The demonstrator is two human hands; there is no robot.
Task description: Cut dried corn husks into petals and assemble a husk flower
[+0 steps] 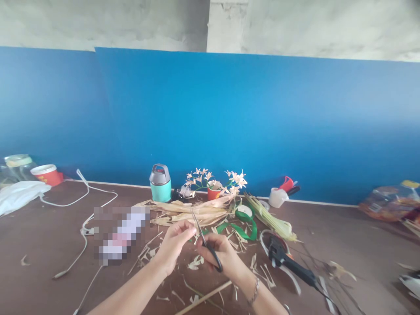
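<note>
My left hand (177,243) is closed in a pinch at the centre of the table, its fingertips on a small pale piece too blurred to name for certain. Just right of it, my right hand (219,253) is closed around black-handled scissors (202,234), whose blades point up and away beside the left fingertips. Pale husk scraps (196,262) lie scattered below and around both hands. Beyond them are long dried husks (193,215) and a loose green ribbon (252,229) on a white spool.
Behind stand a turquoise flask (160,188) and a red paper cup (214,192) with pale flowers. To the right lie a bundle of green stalks (271,218), a black glue gun (295,267) and a white cup (277,198). White cables (83,245) run along the left.
</note>
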